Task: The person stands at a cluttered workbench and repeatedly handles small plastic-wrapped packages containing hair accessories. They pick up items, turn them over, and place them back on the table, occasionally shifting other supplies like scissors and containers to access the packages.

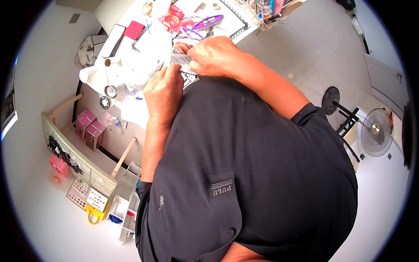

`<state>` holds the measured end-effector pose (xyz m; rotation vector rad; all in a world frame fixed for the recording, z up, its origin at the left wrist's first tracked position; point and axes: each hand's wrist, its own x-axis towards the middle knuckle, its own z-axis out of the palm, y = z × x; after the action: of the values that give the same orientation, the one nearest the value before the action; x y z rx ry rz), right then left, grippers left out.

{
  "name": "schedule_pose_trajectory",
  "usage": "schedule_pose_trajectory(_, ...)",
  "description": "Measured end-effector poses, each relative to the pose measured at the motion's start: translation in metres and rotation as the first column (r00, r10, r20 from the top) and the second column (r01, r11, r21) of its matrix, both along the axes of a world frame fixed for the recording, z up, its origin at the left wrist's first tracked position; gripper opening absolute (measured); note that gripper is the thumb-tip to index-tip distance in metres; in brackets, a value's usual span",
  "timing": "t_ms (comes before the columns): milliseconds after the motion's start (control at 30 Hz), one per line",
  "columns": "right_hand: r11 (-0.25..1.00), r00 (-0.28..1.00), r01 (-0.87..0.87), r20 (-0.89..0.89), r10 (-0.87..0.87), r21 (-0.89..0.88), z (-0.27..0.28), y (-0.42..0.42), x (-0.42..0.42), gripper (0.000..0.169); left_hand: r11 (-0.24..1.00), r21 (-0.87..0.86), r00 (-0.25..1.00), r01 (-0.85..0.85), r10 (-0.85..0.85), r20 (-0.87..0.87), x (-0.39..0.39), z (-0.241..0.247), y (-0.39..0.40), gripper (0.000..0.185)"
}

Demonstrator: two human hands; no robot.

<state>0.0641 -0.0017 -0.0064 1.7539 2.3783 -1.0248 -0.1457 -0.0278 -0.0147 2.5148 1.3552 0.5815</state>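
Over the near edge of the table, my left hand [165, 88] and my right hand [214, 57] are close together on a small clear packet [183, 60] that bears printed lines. The left fingers pinch its lower left side, while the right fingers grip its right side. Just above the packet shows an orange-and-dark striped piece [181, 48], partly covered by the right hand. Beyond the right knuckles lie purple loop handles [208, 22], apparently of scissors. Glossy red ribbon-like material [173, 19] sits next to them.
The white table [154, 39] holds a red square item [134, 30], a dark-and-white flat case [113, 41] and rolls [111, 91] at the left. A clear organizer [262, 16] stands at the far right corner. Pink cases [95, 134] and a fan [376, 131] flank me.
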Motion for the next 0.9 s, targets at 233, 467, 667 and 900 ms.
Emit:
schedule_pose_trajectory(233,1.0,0.999,0.009,0.034,-0.009,0.018,-0.027,0.011,-0.022,0.033,0.995,-0.101,1.0,-0.001,0.0,-0.015,-0.001,0.002,0.001,0.013)
schedule_pose_trajectory(467,0.979,0.967,0.159,-0.222,-0.127,0.131,-0.036,-0.01,-0.007,0.032,0.99,-0.114,0.992,-0.081,0.091,0.084,-0.007,-0.004,-0.005,0.015)
schedule_pose_trajectory(667,0.988,0.996,0.093,-0.026,-0.091,0.119,-0.049,0.005,-0.023,0.03,0.979,-0.205,0.951,0.002,0.061,0.303,-0.001,-0.008,-0.002,0.028)
schedule_pose_trajectory(900,0.968,0.968,0.242,-0.082,-0.236,0.07,-0.058,-0.004,0.001,0.036,0.933,-0.132,0.939,-0.334,0.317,-0.135,-0.054,-0.081,0.01,0.053)
